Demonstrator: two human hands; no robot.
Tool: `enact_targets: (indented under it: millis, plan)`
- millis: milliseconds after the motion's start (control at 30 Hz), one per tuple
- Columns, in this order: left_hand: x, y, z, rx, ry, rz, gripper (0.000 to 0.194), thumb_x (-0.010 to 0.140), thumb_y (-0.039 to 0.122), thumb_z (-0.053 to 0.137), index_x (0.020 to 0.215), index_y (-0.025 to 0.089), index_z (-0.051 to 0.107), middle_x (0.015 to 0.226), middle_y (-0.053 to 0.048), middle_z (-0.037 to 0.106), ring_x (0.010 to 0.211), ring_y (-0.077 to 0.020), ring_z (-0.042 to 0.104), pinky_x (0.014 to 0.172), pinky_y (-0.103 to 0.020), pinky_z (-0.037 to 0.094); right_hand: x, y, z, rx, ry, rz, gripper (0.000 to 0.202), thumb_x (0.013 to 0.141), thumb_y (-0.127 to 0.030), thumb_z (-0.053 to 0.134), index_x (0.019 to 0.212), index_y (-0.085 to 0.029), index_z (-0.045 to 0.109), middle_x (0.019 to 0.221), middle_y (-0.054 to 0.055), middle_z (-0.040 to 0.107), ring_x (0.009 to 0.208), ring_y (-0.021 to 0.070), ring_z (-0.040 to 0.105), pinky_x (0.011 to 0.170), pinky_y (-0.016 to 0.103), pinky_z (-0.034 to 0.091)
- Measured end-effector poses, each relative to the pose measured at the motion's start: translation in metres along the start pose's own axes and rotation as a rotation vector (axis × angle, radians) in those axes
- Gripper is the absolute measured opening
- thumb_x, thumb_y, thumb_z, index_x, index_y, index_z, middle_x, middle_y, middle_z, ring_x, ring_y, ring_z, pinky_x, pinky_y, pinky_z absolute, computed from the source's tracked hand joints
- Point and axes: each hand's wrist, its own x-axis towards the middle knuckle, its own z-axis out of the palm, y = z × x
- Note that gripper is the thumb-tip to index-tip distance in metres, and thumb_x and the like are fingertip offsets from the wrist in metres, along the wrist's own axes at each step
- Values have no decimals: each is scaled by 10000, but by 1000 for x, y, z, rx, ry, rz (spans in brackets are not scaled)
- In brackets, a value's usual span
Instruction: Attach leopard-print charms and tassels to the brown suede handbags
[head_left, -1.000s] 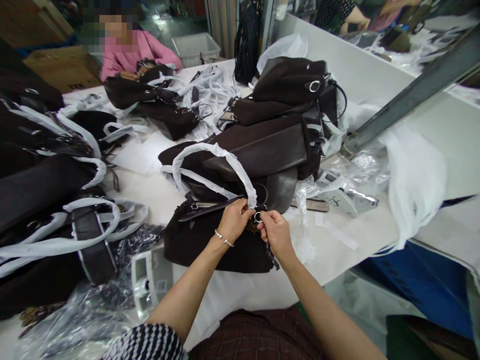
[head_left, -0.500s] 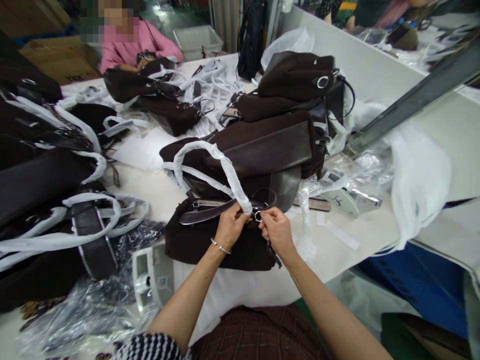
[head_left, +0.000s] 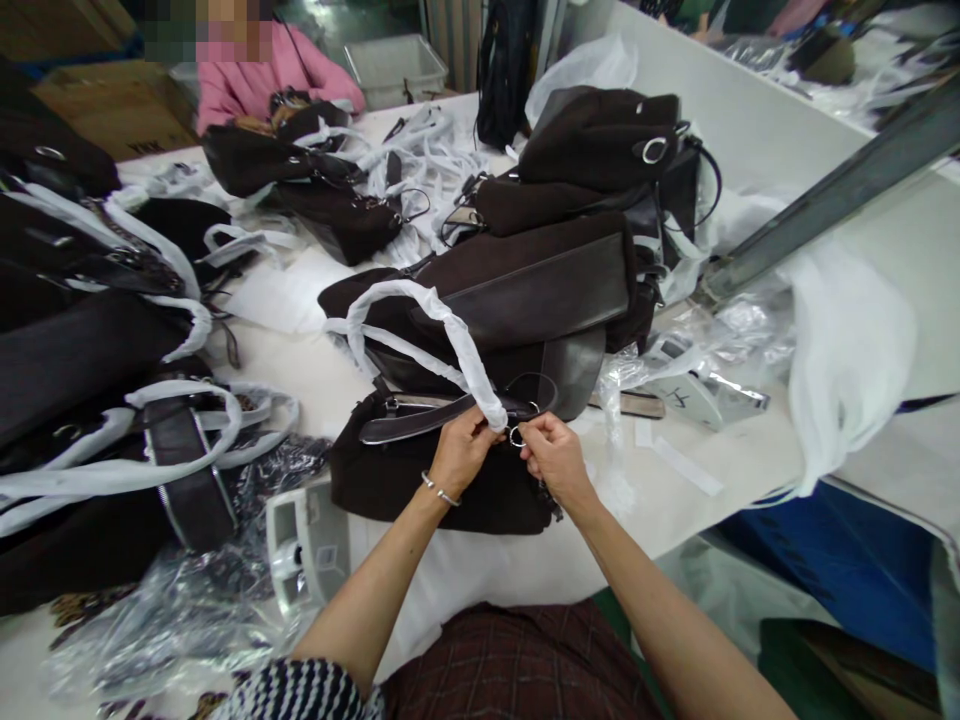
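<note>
While the left hand (head_left: 461,455) has its fingers closed at the lower end of a white-wrapped handle (head_left: 461,335), the right hand (head_left: 553,460) pinches a small metal ring (head_left: 512,438) right next to it. Dark brown handbag (head_left: 491,505) lies on the table (head_left: 270,365) in front of the person, below both hands, front panel toward the body; a dark leather strap (head_left: 412,426) runs along its top edge, left of the fingers. Step in hand looks like detail work on the hardware where the handle meets the bag; can't tell if the ring is hooked to anything, too small and dark there. Next move probably calls for a steady left grip and fine fingertip control of the ring, wrap kept clear of the metal. Further bags (head_left: 547,280) are piled just behind; crumpled clear plastic (head_left: 195,610) sits to the left. Across the table, a co-worker in a pink top (head_left: 322,80) is beside more bags.
</note>
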Motion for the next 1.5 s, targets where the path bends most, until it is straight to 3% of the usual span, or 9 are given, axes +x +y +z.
enact_targets:
  millis: [300, 800, 967, 1033, 1100, 1233, 1333, 1400, 1500]
  plan:
    - [-1, -4, 0, -3, -1, -12, 173, 867, 312, 578, 897, 165, 664, 805, -26, 688, 734, -163, 640, 710, -257, 502, 5, 4, -1, 120, -81, 48, 294, 738, -428, 688, 753, -207, 494, 467, -90, 526, 288, 40, 319, 284, 150, 211]
    - [-11, -2, 8, 57, 59, 40, 190, 882, 326, 573, 945, 177, 674, 946, -49, 696, 874, -177, 629, 837, -281, 479, 10, -4, 9, -125, -50, -13, 272, 749, -445, 655, 768, -190, 562, 488, -50, 561, 320, 66, 414, 292, 166, 274]
    - [-18, -4, 22, -80, 209, -121, 248, 881, 361, 571, 1042, 184, 635, 1022, -61, 695, 878, -173, 653, 803, -268, 498, -5, 4, 23, 112, 104, -34, 300, 763, -469, 657, 787, -202, 523, 570, -33, 616, 383, 83, 498, 349, 184, 402]
    - [-19, -3, 23, -133, 202, -156, 259, 874, 372, 578, 1046, 185, 626, 1012, -57, 701, 850, -169, 659, 772, -261, 503, -14, 7, 26, 235, 145, -12, 319, 758, -479, 670, 819, -204, 520, 624, -17, 639, 438, 100, 555, 411, 211, 476]
    - [-18, -2, 21, -143, 178, -167, 261, 867, 377, 582, 1042, 188, 623, 993, -48, 704, 849, -168, 658, 774, -259, 499, -20, 7, 26, 287, 90, 35, 335, 750, -491, 677, 835, -206, 523, 653, -7, 645, 470, 113, 581, 446, 234, 503]
    - [-19, 2, 16, -166, 148, -176, 265, 845, 367, 600, 1040, 188, 609, 967, -31, 692, 850, -159, 652, 796, -256, 490, -26, -2, 13, -45, -129, 40, 292, 725, -433, 693, 666, -194, 536, 553, -37, 554, 462, 94, 514, 438, 197, 423]
    - [-29, 3, 19, -225, 263, -232, 334, 783, 368, 678, 1037, 185, 562, 954, -25, 667, 803, -143, 647, 753, -244, 495, -29, -7, 6, -280, -72, -108, 281, 738, -370, 662, 574, -191, 520, 517, -56, 472, 503, 82, 441, 443, 177, 325]
    - [-39, 2, 21, -250, 295, -284, 340, 780, 392, 680, 1014, 182, 550, 933, -21, 652, 778, -137, 638, 727, -239, 493, -33, -5, 8, -226, -53, -70, 272, 766, -374, 612, 589, -197, 504, 529, -60, 466, 513, 88, 429, 451, 187, 318]
    - [-53, 1, 16, -211, 160, -310, 273, 841, 425, 599, 956, 177, 597, 887, -13, 656, 797, -145, 620, 753, -247, 478, -44, 4, 17, -119, -70, 20, 285, 787, -397, 573, 605, -206, 466, 535, -68, 452, 508, 91, 424, 469, 200, 334]
